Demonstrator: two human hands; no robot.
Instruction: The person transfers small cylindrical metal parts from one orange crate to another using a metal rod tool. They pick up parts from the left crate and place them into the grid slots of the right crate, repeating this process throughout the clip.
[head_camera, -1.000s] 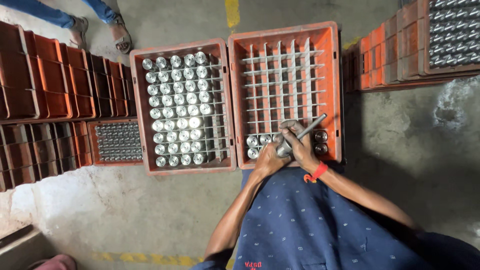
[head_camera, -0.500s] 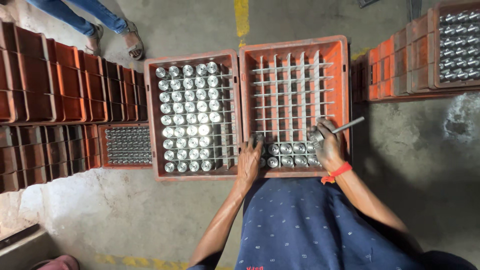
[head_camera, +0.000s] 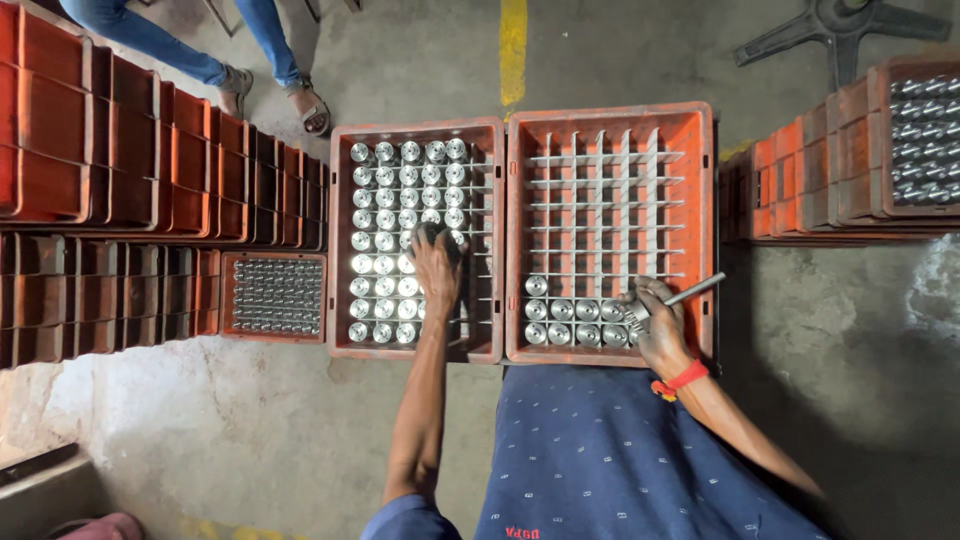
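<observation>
The left hand closes its fingers on a metal part in the left crate; the right hand grips a rod right of it.

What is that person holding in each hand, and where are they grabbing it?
The right hand grips a thin metal rod by its lower end. The left hand covers metal cylinders; whether it holds one is hidden.

The right crate has most grid cells open above its two filled bottom rows. The left crate is packed with metal cylinders, leaving only its right column free. Stacked crates wall the left side.
</observation>
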